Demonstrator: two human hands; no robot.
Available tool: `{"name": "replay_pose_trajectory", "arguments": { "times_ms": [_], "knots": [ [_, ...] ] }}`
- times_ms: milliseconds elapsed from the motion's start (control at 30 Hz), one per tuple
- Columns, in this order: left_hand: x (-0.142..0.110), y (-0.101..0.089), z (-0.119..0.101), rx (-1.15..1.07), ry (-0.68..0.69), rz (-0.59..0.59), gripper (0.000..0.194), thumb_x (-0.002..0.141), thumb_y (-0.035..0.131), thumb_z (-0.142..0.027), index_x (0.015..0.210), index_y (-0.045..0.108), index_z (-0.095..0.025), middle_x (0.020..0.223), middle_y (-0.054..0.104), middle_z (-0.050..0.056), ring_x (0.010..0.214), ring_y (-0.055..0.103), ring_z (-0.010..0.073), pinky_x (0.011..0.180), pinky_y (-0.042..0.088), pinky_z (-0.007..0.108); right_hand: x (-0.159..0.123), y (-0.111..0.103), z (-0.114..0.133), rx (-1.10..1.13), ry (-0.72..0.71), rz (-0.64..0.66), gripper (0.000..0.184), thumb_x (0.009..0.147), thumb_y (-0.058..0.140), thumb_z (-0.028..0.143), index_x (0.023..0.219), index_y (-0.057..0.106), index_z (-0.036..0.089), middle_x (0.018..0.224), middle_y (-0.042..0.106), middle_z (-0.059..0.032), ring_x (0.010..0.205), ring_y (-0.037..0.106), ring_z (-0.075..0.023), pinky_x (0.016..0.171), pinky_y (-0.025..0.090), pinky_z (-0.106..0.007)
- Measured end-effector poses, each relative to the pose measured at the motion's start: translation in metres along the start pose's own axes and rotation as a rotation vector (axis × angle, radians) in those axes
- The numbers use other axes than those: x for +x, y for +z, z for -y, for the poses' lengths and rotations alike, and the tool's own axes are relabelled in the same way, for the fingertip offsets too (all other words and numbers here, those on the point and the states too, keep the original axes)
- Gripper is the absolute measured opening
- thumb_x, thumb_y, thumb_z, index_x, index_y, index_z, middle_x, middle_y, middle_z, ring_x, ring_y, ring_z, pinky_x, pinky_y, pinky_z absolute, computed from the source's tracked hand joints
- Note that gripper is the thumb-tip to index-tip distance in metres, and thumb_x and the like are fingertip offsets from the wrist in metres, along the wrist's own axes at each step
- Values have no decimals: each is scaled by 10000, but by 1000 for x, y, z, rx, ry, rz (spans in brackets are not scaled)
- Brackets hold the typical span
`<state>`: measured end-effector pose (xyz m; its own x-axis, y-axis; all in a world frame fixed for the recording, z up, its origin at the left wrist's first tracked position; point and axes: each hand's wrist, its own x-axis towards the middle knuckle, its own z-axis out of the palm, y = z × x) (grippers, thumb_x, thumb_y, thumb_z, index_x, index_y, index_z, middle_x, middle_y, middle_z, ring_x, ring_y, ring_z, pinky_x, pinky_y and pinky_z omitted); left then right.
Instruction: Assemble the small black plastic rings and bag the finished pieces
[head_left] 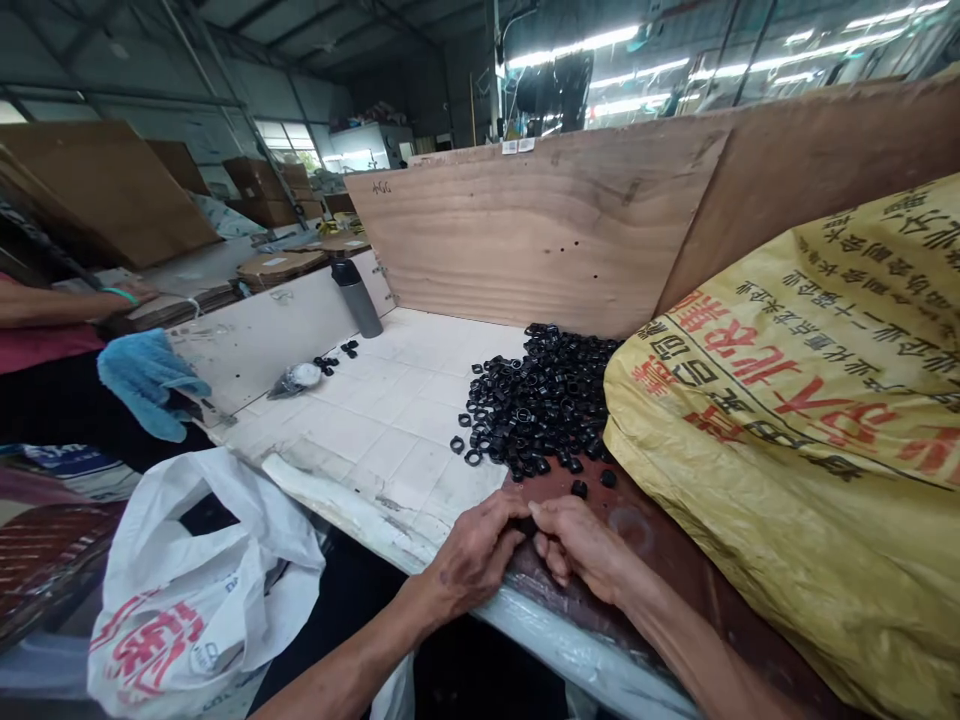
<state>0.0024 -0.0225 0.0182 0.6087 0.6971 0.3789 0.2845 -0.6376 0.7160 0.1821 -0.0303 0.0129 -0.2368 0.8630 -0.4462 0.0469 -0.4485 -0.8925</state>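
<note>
We look down at a heap of black rings (555, 400), which lies loosely spread across the meeting of a pale worktop (390, 430) and a dark red-brown surface (637, 530). In front of this heap, close to the table edge, we see the left hand (476, 548) and the right hand (577, 540) brought together, their fingertips pinching one small black piece (527, 525) between them; the fingers hide most of it, so we cannot tell its exact shape. The right hand's other fingers are curled in, while the left hand's lie bent and close together. Between the heap and the right hand we find two loose black parts (592, 484). Right of the heap, just beside it, a yellow printed sack (787, 440) bulges; behind the heap stands a wooden board (540, 225). Well to the heap's left we notice a grey bottle (360, 305), upright, and nearer than that a small clear bag (296, 379) beside a few black bits (337, 357). Farther left of the heap, we see a white carrier bag (202, 590), a blue cloth (150, 380) and another person's forearm (56, 303).
</note>
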Motion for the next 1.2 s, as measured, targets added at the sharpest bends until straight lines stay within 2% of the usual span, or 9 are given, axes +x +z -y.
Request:
{"name": "replay_pose_trajectory", "arguments": {
  "times_ms": [133,267,333,433,567,700,833,1000,1200],
  "knots": [
    [0,-18,-10,-101,-178,117,73,880,605,-233,895,665,-196,949,682,50,913,653,197,859,536,332,-8,-12,12,-643,-184,-253,462,910,510,443,522,465,196,493,512,-4,477,477,-129,508,296,-270],
    [6,-40,32,164,-481,-436,234,878,593,-390,927,636,-166,1088,623,113,1045,623,274,920,528,449,-14,-26,19,-935,-290,-678,132,806,663,266,801,558,186,753,603,-38,686,579,-187,614,360,-280],
    [12,-43,59,374,-534,-483,534,747,727,-442,1157,575,-135,1292,529,180,1255,498,375,1033,442,563,-14,-29,15,-1000,-333,-745,267,750,712,214,961,555,167,917,592,-85,797,605,-221,662,401,-289],
    [22,-31,80,453,-374,-293,876,696,766,-517,1384,383,-133,1403,449,214,1356,398,410,1096,359,617,-8,-27,7,-1022,-411,-708,379,735,716,160,1060,522,162,1028,546,-119,868,606,-241,731,449,-311],
    [28,8,67,480,-174,-206,933,764,727,-516,1450,241,-113,1439,395,259,1376,373,416,1102,345,627,1,-26,-1,-1014,-501,-654,302,772,614,62,1028,497,170,1027,538,-123,884,591,-241,750,474,-329],
    [26,36,50,458,-151,-175,949,774,741,-438,1466,183,-105,1448,363,265,1397,333,436,1111,337,636,0,-31,0,-1029,-566,-592,297,762,505,-22,981,489,179,979,544,-95,880,575,-216,778,471,-320],
    [17,33,39,387,-194,-160,1014,711,796,-426,1462,179,-139,1478,305,244,1410,307,434,1107,359,615,-7,-37,4,-1045,-541,-565,225,771,511,-4,866,493,199,902,537,-60,782,539,-185,703,425,-293],
    [2,10,27,388,-286,-328,536,753,764,-320,1187,488,-168,1240,484,129,1216,493,326,1008,464,518,-5,-38,3,-980,-556,-473,188,771,612,84,757,475,212,810,515,-22,724,502,-166,660,368,-286],
    [-1,7,28,355,-304,-246,167,829,676,-199,990,637,-221,948,576,37,919,581,227,831,520,402,3,-24,0,-937,-615,-363,243,718,646,45,742,468,208,737,492,21,685,483,-147,617,334,-263]
  ]
}}
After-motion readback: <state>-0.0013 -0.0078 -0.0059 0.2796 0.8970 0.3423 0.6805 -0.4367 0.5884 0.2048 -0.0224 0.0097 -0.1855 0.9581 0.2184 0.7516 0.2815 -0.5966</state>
